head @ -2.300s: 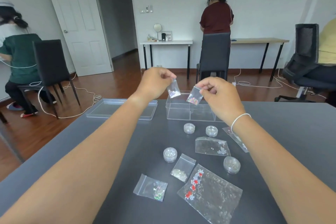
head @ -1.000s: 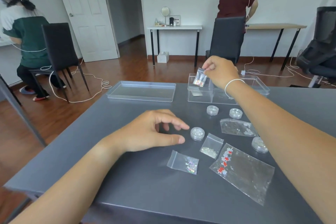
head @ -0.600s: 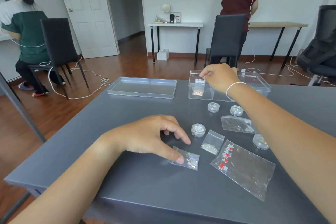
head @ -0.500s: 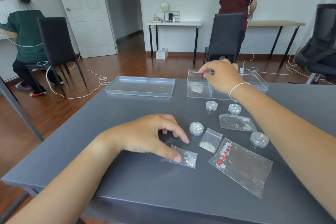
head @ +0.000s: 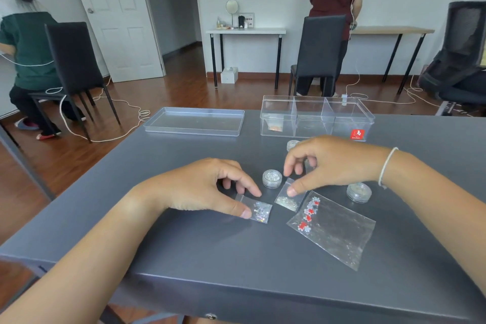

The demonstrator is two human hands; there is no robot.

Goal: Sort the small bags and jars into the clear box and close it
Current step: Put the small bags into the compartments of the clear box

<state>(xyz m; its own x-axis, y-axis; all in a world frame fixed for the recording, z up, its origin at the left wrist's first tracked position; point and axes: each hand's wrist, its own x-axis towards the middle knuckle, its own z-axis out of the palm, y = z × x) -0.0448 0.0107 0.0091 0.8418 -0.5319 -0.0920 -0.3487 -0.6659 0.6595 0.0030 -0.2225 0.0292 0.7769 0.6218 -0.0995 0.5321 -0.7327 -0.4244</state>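
On the grey table [head: 184, 258], near the clear box [head: 317, 119], the left hand [head: 200, 189] pinches a glitter bag [head: 256, 209]; the right hand [head: 328, 163] pinches another bag [head: 288, 198]. They look flimsy and slick, best gripped at the top edge.

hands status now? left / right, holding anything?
Left hand: pinches the small bag of iridescent sequins on the table.
Right hand: thumb and fingertips on the small bag of pale beads; not lifted.

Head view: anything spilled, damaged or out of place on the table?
Nothing stands out. The bags look sealed, the jars capped and upright, the clear box intact, its lid flat beside it.
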